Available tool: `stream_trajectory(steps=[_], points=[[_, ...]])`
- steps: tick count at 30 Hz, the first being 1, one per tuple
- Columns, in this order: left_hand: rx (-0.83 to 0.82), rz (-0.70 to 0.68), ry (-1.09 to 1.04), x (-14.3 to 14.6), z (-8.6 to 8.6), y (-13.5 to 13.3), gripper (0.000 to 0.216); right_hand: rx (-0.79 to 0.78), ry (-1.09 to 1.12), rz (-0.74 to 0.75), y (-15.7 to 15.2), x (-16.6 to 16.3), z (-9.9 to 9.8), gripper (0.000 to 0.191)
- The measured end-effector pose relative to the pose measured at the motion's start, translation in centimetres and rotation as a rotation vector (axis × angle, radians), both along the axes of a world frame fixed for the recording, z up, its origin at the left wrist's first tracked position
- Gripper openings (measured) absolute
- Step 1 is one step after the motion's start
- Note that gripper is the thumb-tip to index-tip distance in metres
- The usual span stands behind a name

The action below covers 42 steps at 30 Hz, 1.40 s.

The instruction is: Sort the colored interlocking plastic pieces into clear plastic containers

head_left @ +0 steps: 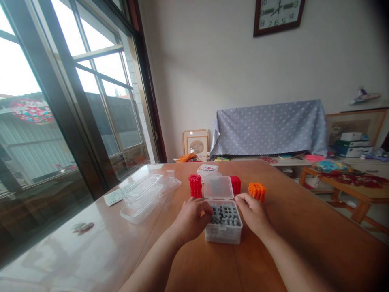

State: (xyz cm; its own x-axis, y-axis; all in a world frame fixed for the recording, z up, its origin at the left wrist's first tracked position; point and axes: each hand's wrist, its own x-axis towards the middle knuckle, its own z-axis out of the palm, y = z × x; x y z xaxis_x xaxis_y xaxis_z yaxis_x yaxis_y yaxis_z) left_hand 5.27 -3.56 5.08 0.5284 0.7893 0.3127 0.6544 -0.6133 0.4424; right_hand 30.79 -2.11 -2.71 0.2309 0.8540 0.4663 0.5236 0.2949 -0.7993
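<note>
A small clear plastic box (pixel 223 234) stands on the wooden table (pixel 304 227) with its hinged lid (pixel 218 187) standing open. Grey toothed pieces (pixel 225 214) fill it. My left hand (pixel 191 219) rests at the box's left edge, fingers curled onto the grey pieces. My right hand (pixel 253 213) sits at the box's right edge, fingers bent against its rim. Behind the box stand two red stacks (pixel 195 185) (pixel 235 184) and an orange stack (pixel 257 191), the orange one just beyond my right hand.
Several empty clear containers and lids (pixel 142 196) lie to the left, with a paper slip (pixel 114 197) and a small object (pixel 82 226) nearer the window. Another small lidded box (pixel 207 169) sits at the back. A low side table (pixel 343 178) stands to the right.
</note>
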Motion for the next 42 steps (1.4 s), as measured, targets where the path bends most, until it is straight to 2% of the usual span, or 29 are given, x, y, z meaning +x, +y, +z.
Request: stream_trajectory(steps=[6,13,20,27,34,39,42], points=[[0.024,0.064,0.023,0.2,0.3,-0.3,0.025,0.000,0.006,0.001,-0.1,-0.1,0.0,0.036],[0.022,0.030,0.103,0.7,0.6,-0.3,0.023,-0.013,0.018,0.014,-0.1,-0.1,0.2,0.036],[0.036,0.064,0.063,0.8,0.5,-0.3,0.021,-0.021,0.024,0.001,-0.2,-0.2,0.4,0.037],[0.122,-0.120,0.079,2.7,0.9,-2.8,0.026,-0.003,0.006,-0.004,-0.2,-0.2,0.3,0.037],[0.173,-0.133,0.169,3.5,0.7,-3.8,0.022,0.001,0.010,-0.002,-0.2,-0.1,0.2,0.036],[0.165,-0.123,0.110,3.3,0.3,-3.8,0.024,0.000,0.006,0.010,-0.3,-0.2,0.3,0.034],[0.143,-0.109,-0.045,3.0,-0.6,-3.2,0.026,0.003,0.009,0.013,-0.5,-0.2,0.4,0.034]])
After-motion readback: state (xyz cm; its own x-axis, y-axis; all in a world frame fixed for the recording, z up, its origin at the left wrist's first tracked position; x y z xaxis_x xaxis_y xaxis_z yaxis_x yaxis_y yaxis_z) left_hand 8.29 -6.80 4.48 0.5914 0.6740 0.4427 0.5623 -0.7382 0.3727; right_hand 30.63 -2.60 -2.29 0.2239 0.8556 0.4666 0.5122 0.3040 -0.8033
